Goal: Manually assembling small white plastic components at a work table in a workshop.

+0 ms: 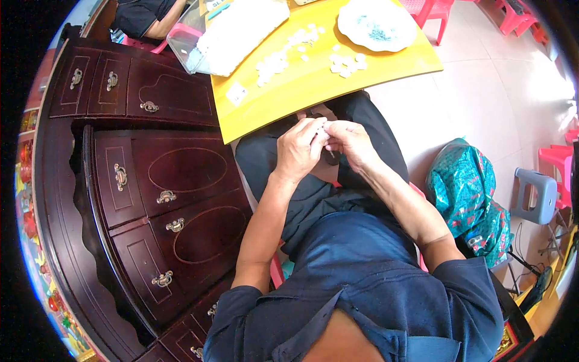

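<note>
Just past the table's near edge, above my lap, my left hand [298, 149] and my right hand [354, 145] meet at the fingertips. Both are closed in a pinch. Whatever lies between the fingers is too small and too hidden to name. Ahead of them is a yellow table [241, 114]. On it lie loose clusters of small whitish pieces [348, 65], too bright to make out. A white plate with a wavy rim [348, 31] stands at the far right, bluish-green bits in its middle.
At the table's far left sits a clear plastic box [186, 45] beside a large white slab [244, 39]. Dark wooden cabinets [181, 175] line my left. To my right are a shiny green bag [461, 184] and a blue-grey stool [535, 194]. Another person's arm [166, 25] shows at far left.
</note>
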`<state>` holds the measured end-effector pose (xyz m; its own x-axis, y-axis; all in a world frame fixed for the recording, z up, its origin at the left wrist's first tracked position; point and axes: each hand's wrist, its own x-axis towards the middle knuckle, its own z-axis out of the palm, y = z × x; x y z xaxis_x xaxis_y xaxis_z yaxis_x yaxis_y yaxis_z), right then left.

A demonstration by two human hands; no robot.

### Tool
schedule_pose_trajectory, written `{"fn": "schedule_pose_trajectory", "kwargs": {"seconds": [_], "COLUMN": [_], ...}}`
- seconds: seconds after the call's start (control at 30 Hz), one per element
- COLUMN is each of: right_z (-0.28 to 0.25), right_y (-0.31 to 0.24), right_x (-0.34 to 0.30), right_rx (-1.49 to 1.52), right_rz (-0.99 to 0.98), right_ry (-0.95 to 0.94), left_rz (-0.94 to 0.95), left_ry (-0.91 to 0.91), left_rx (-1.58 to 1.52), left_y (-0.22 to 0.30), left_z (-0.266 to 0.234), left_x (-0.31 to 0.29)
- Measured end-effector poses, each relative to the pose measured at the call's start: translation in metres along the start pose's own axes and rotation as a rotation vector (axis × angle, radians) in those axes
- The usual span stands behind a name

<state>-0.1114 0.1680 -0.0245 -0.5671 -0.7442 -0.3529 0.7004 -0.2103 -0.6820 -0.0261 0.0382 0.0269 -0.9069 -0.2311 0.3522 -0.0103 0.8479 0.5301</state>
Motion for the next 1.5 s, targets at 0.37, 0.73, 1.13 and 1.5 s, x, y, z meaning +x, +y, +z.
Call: {"fn": "schedule_pose_trajectory", "kwargs": {"seconds": [0.37, 0.73, 1.13, 1.5], "right_z": [-0.007, -0.009, -0.049, -0.043], "right_y": [0.002, -0.034, -0.118, -0.137], "right_x": [0.005, 0.009, 0.043, 0.058], "right_rx": [-0.004, -0.186, -1.150, -1.529], "right_rz": [-0.044, -0.131, -0.524, -0.519], "right_ry": [0.031, 0.065, 0.406, 0.578], "left_rz": [0.025, -0.271, -0.211, -0.159], "left_ry": [0.037, -0.135, 0.067, 0.113], "left_rx": [-0.044, -0.159, 0.377, 0.375], "left_y": [-0.005, -0.011, -0.085, -0.089], "left_z": [0.011, -0.012, 0.008, 0.013], "left_x": [0.007, 0.037, 0.095, 0.097]}}
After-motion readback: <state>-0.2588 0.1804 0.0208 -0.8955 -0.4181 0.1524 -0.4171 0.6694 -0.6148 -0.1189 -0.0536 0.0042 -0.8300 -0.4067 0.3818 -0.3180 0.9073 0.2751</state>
